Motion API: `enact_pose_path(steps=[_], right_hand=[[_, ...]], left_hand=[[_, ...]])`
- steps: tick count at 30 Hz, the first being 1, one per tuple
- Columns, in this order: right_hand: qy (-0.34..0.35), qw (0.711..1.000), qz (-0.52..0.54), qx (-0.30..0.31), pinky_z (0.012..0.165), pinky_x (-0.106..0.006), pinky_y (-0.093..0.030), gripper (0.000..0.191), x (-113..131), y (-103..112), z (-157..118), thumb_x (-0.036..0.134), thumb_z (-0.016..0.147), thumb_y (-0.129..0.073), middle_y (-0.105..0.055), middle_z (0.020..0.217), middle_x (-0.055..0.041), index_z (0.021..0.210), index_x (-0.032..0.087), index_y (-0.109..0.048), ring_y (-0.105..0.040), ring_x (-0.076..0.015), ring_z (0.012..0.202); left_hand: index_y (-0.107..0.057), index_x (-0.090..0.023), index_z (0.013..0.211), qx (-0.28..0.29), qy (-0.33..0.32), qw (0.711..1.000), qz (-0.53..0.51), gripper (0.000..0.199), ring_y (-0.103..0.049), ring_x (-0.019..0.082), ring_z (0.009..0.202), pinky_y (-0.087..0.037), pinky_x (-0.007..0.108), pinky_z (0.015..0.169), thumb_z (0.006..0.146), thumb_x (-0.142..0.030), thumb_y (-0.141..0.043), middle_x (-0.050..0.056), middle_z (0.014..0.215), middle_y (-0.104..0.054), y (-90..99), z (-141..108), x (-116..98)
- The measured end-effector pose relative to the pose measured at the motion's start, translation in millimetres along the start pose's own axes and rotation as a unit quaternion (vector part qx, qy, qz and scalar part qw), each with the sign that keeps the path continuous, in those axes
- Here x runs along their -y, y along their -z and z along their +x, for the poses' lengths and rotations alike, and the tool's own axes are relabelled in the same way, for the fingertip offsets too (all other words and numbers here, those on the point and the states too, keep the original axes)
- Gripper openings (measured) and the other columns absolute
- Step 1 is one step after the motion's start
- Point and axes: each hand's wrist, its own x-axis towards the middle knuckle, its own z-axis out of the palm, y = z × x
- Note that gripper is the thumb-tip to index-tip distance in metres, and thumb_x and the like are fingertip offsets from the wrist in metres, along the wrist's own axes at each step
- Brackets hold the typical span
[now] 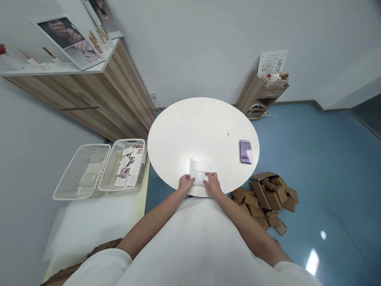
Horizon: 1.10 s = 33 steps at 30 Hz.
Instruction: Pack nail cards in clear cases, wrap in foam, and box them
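A white sheet of thin wrapping material (196, 165) lies at the near edge of the white oval table (193, 127), with a small white packet (201, 177) on its lower part. My left hand (186, 183) pinches the sheet's left edge between thumb and fingers. On the other side, my right hand (212, 183) has its thumb and fingers closed on the right side of the small packet. What the packet contains is hidden.
A purple item (245, 151), blurred out, lies on the table's right side. Two white baskets (104, 174) stand at the left, one holding printed cards (129, 169). Brown cardboard boxes (268, 198) are piled on the floor at the right. A wooden cabinet (119, 87) stands behind the baskets.
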Motion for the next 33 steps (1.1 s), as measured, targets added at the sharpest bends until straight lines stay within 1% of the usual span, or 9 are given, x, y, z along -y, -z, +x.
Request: enact_pose_path(steps=[5,10,14,17,20,23,26,29,33], right_hand=[[0.021,0.999,0.028,0.035,0.072,-0.030,-0.041,0.035,12.5,-7.9,1.4,0.018,0.070,-0.051,-0.052,0.089,-0.0048,0.105,0.021,-0.050,-0.052,-0.0184,0.082],[0.011,0.997,0.060,0.047,0.065,-0.024,-0.041,0.032,11.7,-9.5,4.2,0.016,0.074,-0.042,-0.055,0.077,0.0008,0.104,0.021,-0.049,-0.053,-0.0126,0.071],[-0.015,0.998,0.053,0.033,0.063,-0.026,-0.041,0.025,15.0,-11.2,5.0,0.021,0.077,-0.038,-0.054,0.074,0.0004,0.100,0.020,-0.049,-0.053,-0.0137,0.070],[-0.020,0.999,0.032,0.019,0.066,-0.029,-0.041,0.026,19.5,-13.7,4.6,0.019,0.076,-0.041,-0.055,0.082,-0.0027,0.100,0.019,-0.048,-0.053,-0.0157,0.075],[-0.011,1.000,0.019,0.019,0.070,-0.030,-0.042,0.029,21.3,-14.1,2.6,0.018,0.076,-0.040,-0.055,0.089,-0.0049,0.104,0.018,-0.048,-0.053,-0.0162,0.079],[0.000,1.000,0.003,0.012,0.077,-0.032,-0.042,0.041,19.7,-12.7,-2.4,0.015,0.075,-0.041,-0.053,0.103,-0.0092,0.115,0.017,-0.042,-0.052,-0.0184,0.092],[0.068,0.996,-0.063,-0.007,0.091,-0.038,-0.036,0.058,14.5,-12.0,-10.7,0.009,0.072,-0.040,-0.036,0.132,-0.0128,0.128,0.017,-0.031,-0.035,-0.0237,0.120],[0.170,0.977,-0.126,0.040,0.097,-0.041,-0.030,0.067,8.3,-12.2,-18.0,0.010,0.070,-0.044,-0.022,0.142,-0.0128,0.133,0.014,-0.024,-0.019,-0.0263,0.130],[0.203,0.957,-0.190,0.084,0.095,-0.041,-0.033,0.075,9.5,-9.7,-16.5,0.017,0.064,-0.058,-0.024,0.141,-0.0162,0.132,0.010,-0.025,-0.019,-0.0299,0.129]], left_hand=[[-0.057,-0.017,0.071,0.041,-0.094,0.990,0.098,0.006,-0.053,0.011,0.059,-0.043,0.023,0.058,0.065,-0.015,-0.057,-0.001,0.062,-0.057,-1.2,-0.8,-11.2],[-0.060,-0.018,0.075,0.063,-0.156,0.974,0.149,0.011,-0.054,0.013,0.063,-0.043,0.026,0.064,0.065,-0.015,-0.055,-0.001,0.066,-0.058,-5.7,-5.9,-7.9],[-0.062,-0.019,0.078,0.101,-0.192,0.960,0.179,0.012,-0.056,0.013,0.064,-0.045,0.026,0.064,0.068,-0.020,-0.055,0.000,0.070,-0.060,-2.2,-13.8,0.2],[-0.059,-0.018,0.096,0.058,-0.221,0.951,0.210,0.024,-0.058,0.015,0.074,-0.047,0.029,0.072,0.076,-0.021,-0.046,0.004,0.082,-0.062,2.3,-13.8,5.1],[-0.050,-0.017,0.112,0.005,-0.279,0.924,0.260,0.038,-0.051,0.023,0.103,-0.042,0.038,0.088,0.074,-0.021,-0.050,0.010,0.112,-0.054,4.8,-7.7,7.7],[-0.046,-0.017,0.117,0.052,-0.328,0.894,0.301,0.043,-0.033,0.026,0.123,-0.031,0.042,0.100,0.074,-0.019,-0.050,0.011,0.131,-0.040,4.4,-2.7,7.4],[-0.045,-0.019,0.119,0.091,-0.317,0.892,0.311,0.044,-0.026,0.024,0.128,-0.024,0.040,0.104,0.076,-0.017,-0.047,0.009,0.135,-0.036,3.9,-3.2,4.1],[-0.044,-0.023,0.121,0.101,-0.285,0.905,0.301,0.048,-0.025,0.023,0.129,-0.023,0.040,0.105,0.074,-0.017,-0.050,0.006,0.136,-0.037,5.3,-6.1,-1.3],[-0.047,-0.023,0.118,0.103,-0.291,0.912,0.269,0.050,-0.032,0.024,0.125,-0.024,0.039,0.104,0.069,-0.017,-0.055,0.007,0.130,-0.043,7.8,-8.1,-7.9]])
